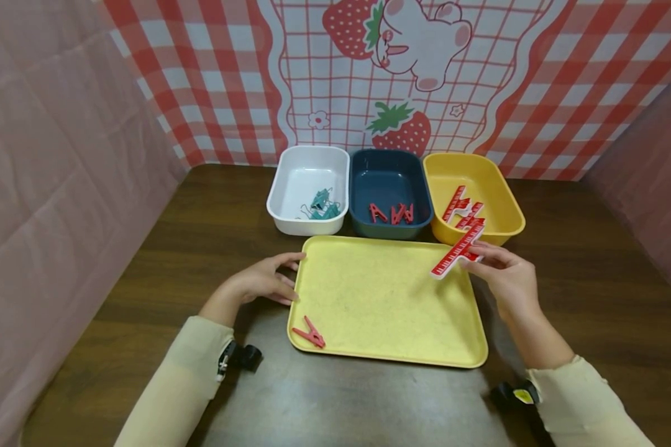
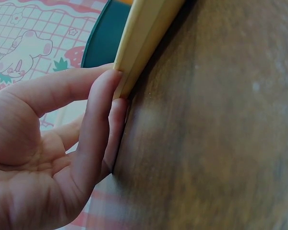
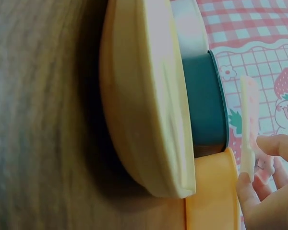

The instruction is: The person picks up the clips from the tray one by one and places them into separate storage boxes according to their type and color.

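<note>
My right hand [image 1: 506, 273] pinches a red-and-white piano-key clip [image 1: 457, 251] above the right edge of the yellow tray [image 1: 380, 298]. In the right wrist view the clip [image 3: 250, 124] appears edge-on between thumb and fingers. With extended fingers, my left hand [image 1: 265, 279] touches the tray's left rim; in the left wrist view its fingertips meet the rim [image 2: 134, 48], one of them low by the tabletop. A pink clothespin [image 1: 312, 334] lies in the tray's near left corner. Similar piano-key clips [image 1: 455, 203] lie in the yellow bin [image 1: 497, 202], just beyond the held one.
Behind the tray, a white bin [image 1: 307, 160] holds teal binder clips [image 1: 324, 208]. Beside it, a dark blue bin [image 1: 388, 167] contains several pink clothespins [image 1: 396, 214]. A checked strawberry cloth [image 1: 223, 81] hangs behind the wooden table [image 1: 162, 261].
</note>
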